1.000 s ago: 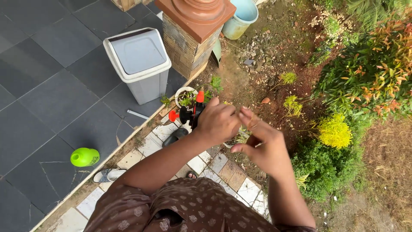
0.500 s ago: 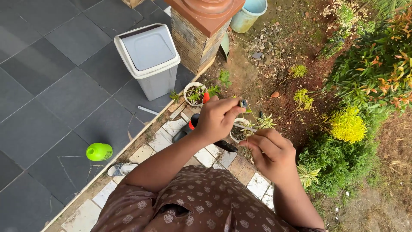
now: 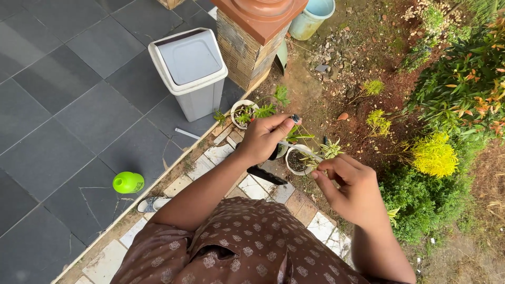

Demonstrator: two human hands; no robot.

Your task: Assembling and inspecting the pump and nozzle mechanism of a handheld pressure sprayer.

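A: Swing-lid bin [image 3: 192,79]: grey plastic, smooth, matt.

B: Floor tiles [image 3: 63,89] at 9 o'clock of it: dark slate-like stone, matt, faintly textured.

A: Bottle [image 3: 128,182]: bright green plastic, glossy. Pots [image 3: 298,159]: white, smooth, look like plastic or glazed ceramic; cannot tell which.

B: Pillar [image 3: 247,50]: rough stacked stone under a smooth terracotta-coloured cap. Sleeve [image 3: 231,247]: brown printed cloth, soft, matt.

A: Ground [image 3: 342,47] at 12 o'clock: loose, crumbly soil.

I wear a brown top [image 3: 231,247] printed all over with small pale flower-like motifs, the cloth creased in folds across my front. Its sleeves end short, so both my forearms are bare. My left hand [image 3: 263,138] and right hand [image 3: 351,189] carry no gloves.
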